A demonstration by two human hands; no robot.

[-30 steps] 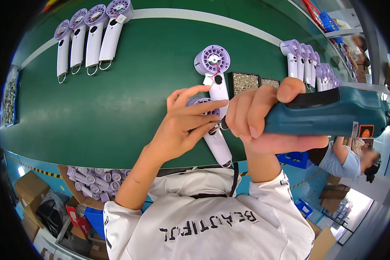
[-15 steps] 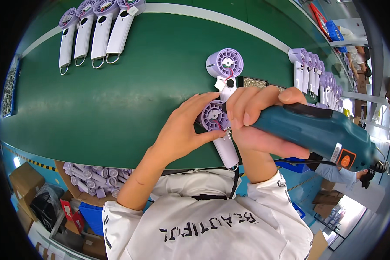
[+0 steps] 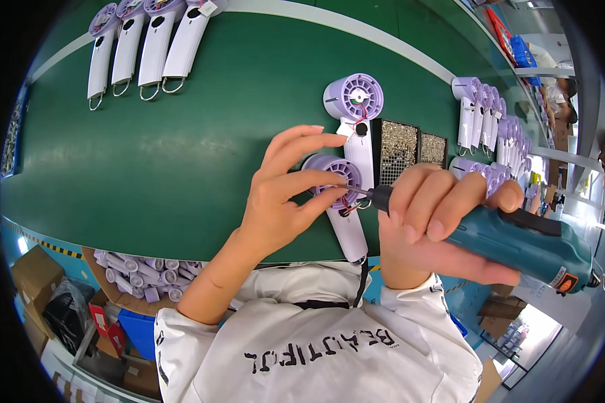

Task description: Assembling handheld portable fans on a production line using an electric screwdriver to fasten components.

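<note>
A teal electric screwdriver (image 3: 511,245) is gripped in my right hand (image 3: 444,215), its thin bit pointing left. My left hand (image 3: 279,191) has thumb and forefinger pinched at the tip of that bit, the other fingers raised; whether a small screw is there too, I cannot tell. Just behind these fingertips lies a handheld fan (image 3: 348,235) with a lilac round head, white handle, red wires and a metal loop. A second handheld fan (image 3: 358,144), its lilac head and wires showing, lies beyond it on the green table (image 3: 161,174).
Black trays of small screws (image 3: 398,144) sit right of the fans. Several finished-looking fans (image 3: 158,50) line the far left, and more fans (image 3: 480,114) stand at the right. A box of fan parts (image 3: 151,275) is below the table's left edge.
My right hand has drawn the screwdriver right and toward me, uncovering the screw trays and bit. My left hand has let go of the near fan's head and pinches at the bit's tip.
</note>
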